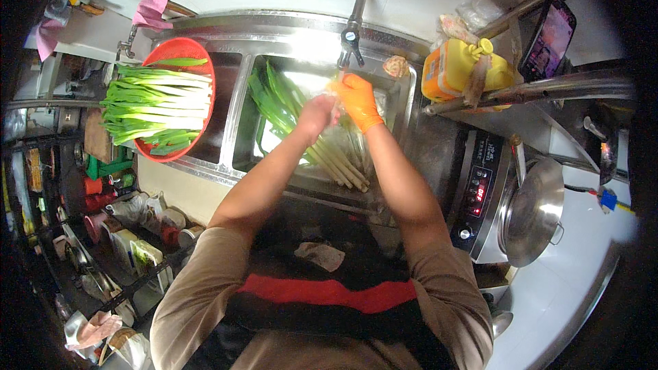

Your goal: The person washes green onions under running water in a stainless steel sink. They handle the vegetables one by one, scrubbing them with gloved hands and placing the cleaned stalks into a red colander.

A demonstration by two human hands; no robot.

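My bare left hand (317, 115) and my right hand (357, 100), in an orange glove, meet under the black faucet (352, 36) over the right sink basin. Their fingers are curled close together; blur and glare hide what is between them. Beneath my hands, green onions (280, 97) lie slantwise in the basin, leaves at the upper left and pale stalks towards the lower right. In a red plastic basket (212, 113) on the left side of the sink, many green onions (159, 105) lie side by side, leaves pointing left.
A crumpled scouring pad or similar lump (396, 66) sits on the sink's back right corner. Right of it stand a yellow jug (452, 69) and an induction cooker (475, 195) with a steel pan (534, 213). A metal rail (555, 87) crosses at right. Crowded shelves fill the lower left.
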